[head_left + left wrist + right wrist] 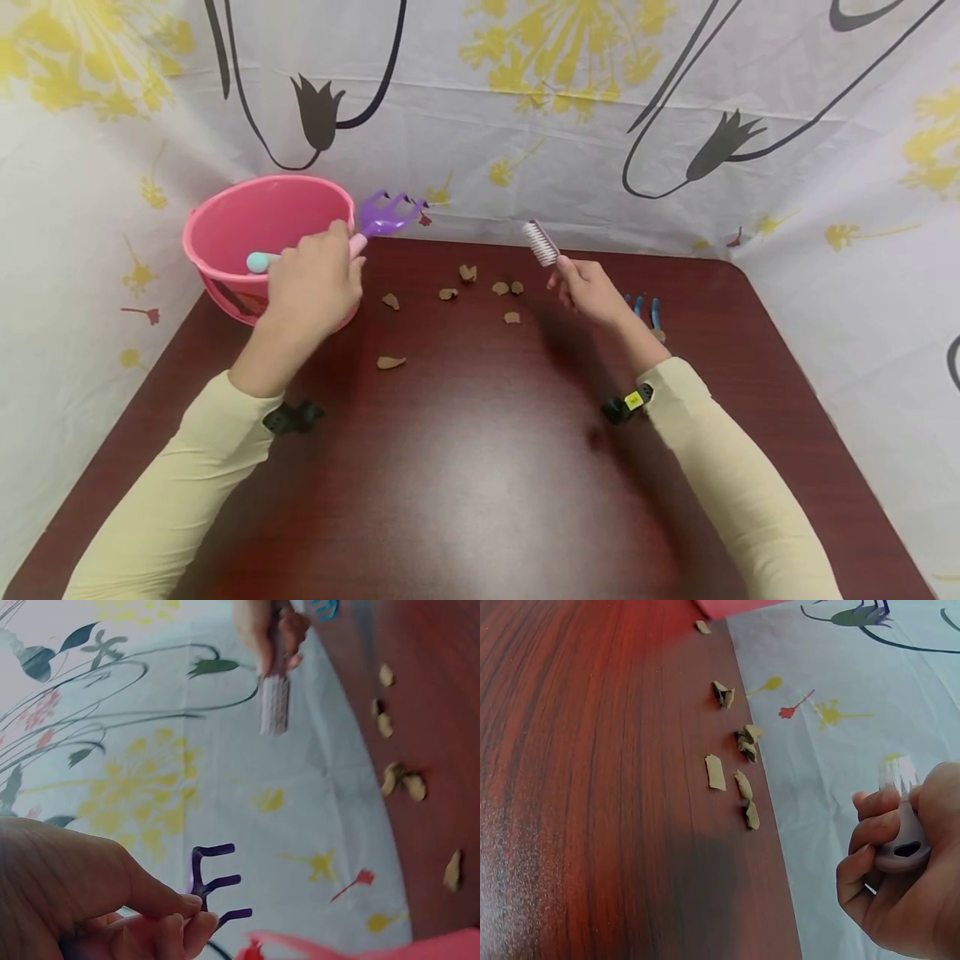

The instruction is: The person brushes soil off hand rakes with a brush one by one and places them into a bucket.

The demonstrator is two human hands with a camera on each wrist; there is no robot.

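In the head view my left hand (313, 279) grips the pink handle of a small purple hand rake (384, 218), beside the rim of a pink bucket (270, 185). The rake's prongs point up and away. A rounded teal end (258, 262) sticks out on the other side of this hand, over the bucket; its link to the handle is hidden. My right hand (588, 292) holds a small brush (542, 243) with white bristles, raised above the far side of the table. In the right wrist view its fingers curl round the brush handle (904, 844).
Several brown, curled dry pieces (468, 273) lie scattered on the dark red table (465, 467). Blue prongs (655, 313) of another tool show behind my right wrist, with a brown piece (657, 335) by them. A flowered white cloth (450, 117) hangs round the table.
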